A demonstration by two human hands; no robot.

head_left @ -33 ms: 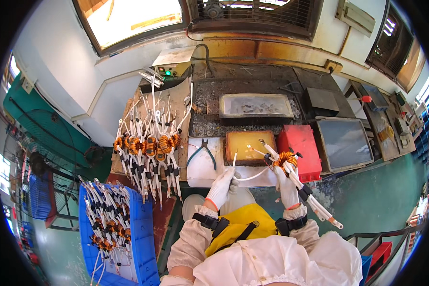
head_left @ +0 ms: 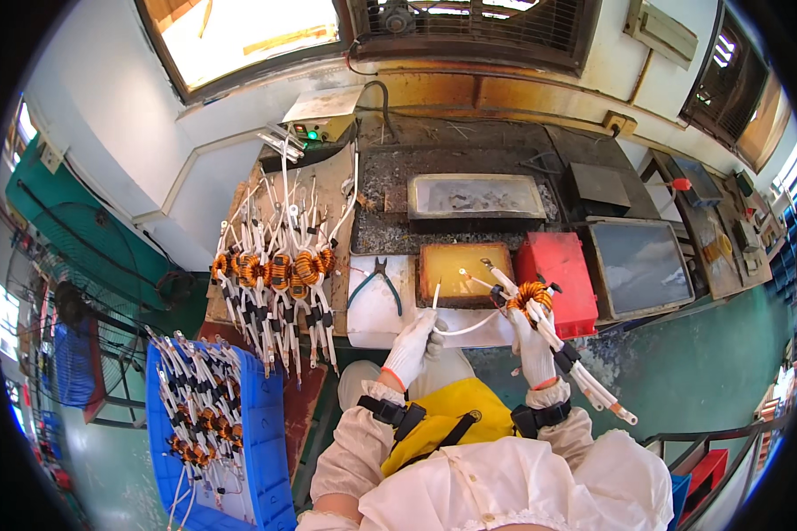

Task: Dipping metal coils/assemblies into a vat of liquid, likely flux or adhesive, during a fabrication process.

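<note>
My gloved left hand (head_left: 410, 348) is closed round a white wire (head_left: 436, 296), its bare tip pointing up. The wire curves over to a copper-wound ring coil (head_left: 531, 296) with several thick white leads, black sleeves and metal lugs. My gloved right hand (head_left: 533, 347) grips this coil from below, and its leads hang down to the right. Just beyond both hands lies a shallow tray of amber material (head_left: 465, 270). Left of it, pliers with teal handles (head_left: 376, 285) rest on a white sheet (head_left: 360, 326).
Similar coils (head_left: 279, 270) crowd the bench at the left, and more fill a blue crate (head_left: 270, 442) below. A red box (head_left: 558, 279) stands right of the amber tray. Behind are a rectangular metal pot (head_left: 475, 212) and, farther right, a grey-surfaced tray (head_left: 639, 265).
</note>
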